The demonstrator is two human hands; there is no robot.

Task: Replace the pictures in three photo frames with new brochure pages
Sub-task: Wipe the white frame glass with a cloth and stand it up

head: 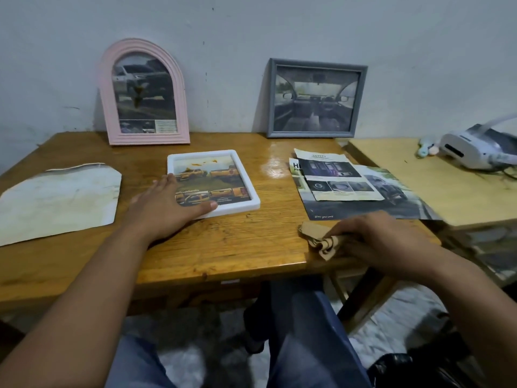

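1. Lying flat near the middle of the glossy brown wooden tabletop (223, 247), the white rectangular plastic photo frame (214, 182) shows a picture of yellow trucks; it looks light and rigid, likely to slide on the shiny wood.
2. The left hand (170, 204) rests on the frame's near-left corner, fingers straight and spread, pressing rather than gripping.
3. The right hand (383, 239), well apart from the left, curls its fingers round a crumpled tan cloth (321, 239) at the tabletop's near-right edge.
4. Best hold for the white frame, I judge: pinch opposite rims, keeping off the front pane, which may smudge or crack.
5. The loose printed brochure pages (349, 183), stacked to the right, are thin and floppy; lift them by an edge to avoid creasing.
6. A pink arched frame (144, 93) and a grey rectangular wooden frame (314, 98) lean upright against the wall at the back; each may tip, so steady it by its sides.
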